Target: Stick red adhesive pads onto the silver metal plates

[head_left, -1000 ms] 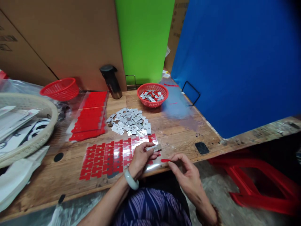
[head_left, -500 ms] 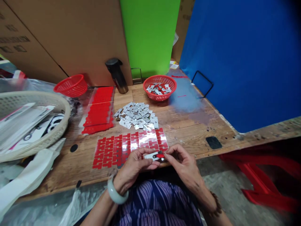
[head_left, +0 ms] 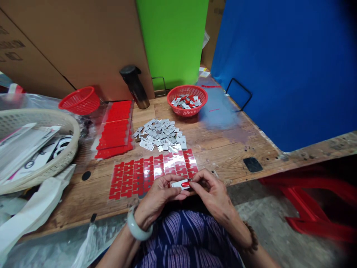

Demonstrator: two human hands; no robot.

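Note:
My left hand [head_left: 164,190] pinches a small silvery metal plate [head_left: 176,184] near the table's front edge, thumb on top and fingers beneath. A red sticker [head_left: 185,184] lies over the plate's right end, and my right hand [head_left: 210,191] grips that sticker between thumb and forefinger. Just beyond my hands is a clear sheet of red stickers [head_left: 138,176] in rows. A loose pile of similar metal plates [head_left: 160,134] sits behind the sheet. Plates with red on them fill part of a red basket [head_left: 187,111] farther back.
A stack of red sticker sheets [head_left: 115,128] lies left of the pile. Behind it stand a dark flask [head_left: 136,87] and another red basket [head_left: 80,102]. A large cream basket [head_left: 65,149] holds papers at left. A blue panel [head_left: 287,74] borders the right side.
My right hand has moved slightly left, bringing the red sticker onto the metal plate and over its dark hole. My left hand keeps its hold. The view has shifted a little.

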